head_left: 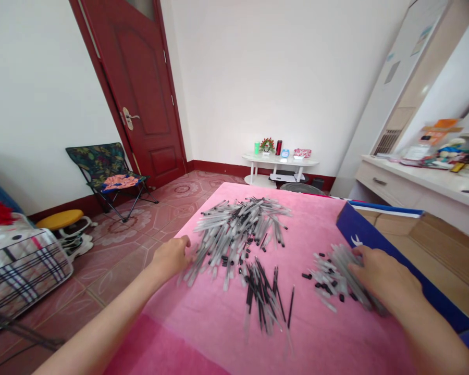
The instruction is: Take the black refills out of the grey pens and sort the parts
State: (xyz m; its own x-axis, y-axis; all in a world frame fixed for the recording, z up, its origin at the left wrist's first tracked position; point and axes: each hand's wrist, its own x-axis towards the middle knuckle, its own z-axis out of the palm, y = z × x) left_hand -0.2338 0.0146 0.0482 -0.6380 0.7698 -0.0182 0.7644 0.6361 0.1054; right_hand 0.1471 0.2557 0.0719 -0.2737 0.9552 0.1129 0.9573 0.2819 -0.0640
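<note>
A big heap of clear pen barrels (222,234), mixed with small black caps, spreads over the pink cloth (316,213). At its left edge my left hand (172,258) touches the outer barrels with curled fingers; blur hides whether it grips any. My right hand (386,273) is closed over a smaller bunch of clear pen barrels (342,255) beside the box, its fingertips partly hidden. Black caps (328,286) and short clear pieces lie left of that bunch. Between my hands is a loose pile of black ink refills (261,291), some pointing toward me.
An open blue cardboard box (379,245) stands at the table's right, close to my right hand. Beyond it is a white counter (422,179) with assorted items. A folding chair (109,172), a yellow stool (60,220) and a plaid-covered basket (27,271) are on the left.
</note>
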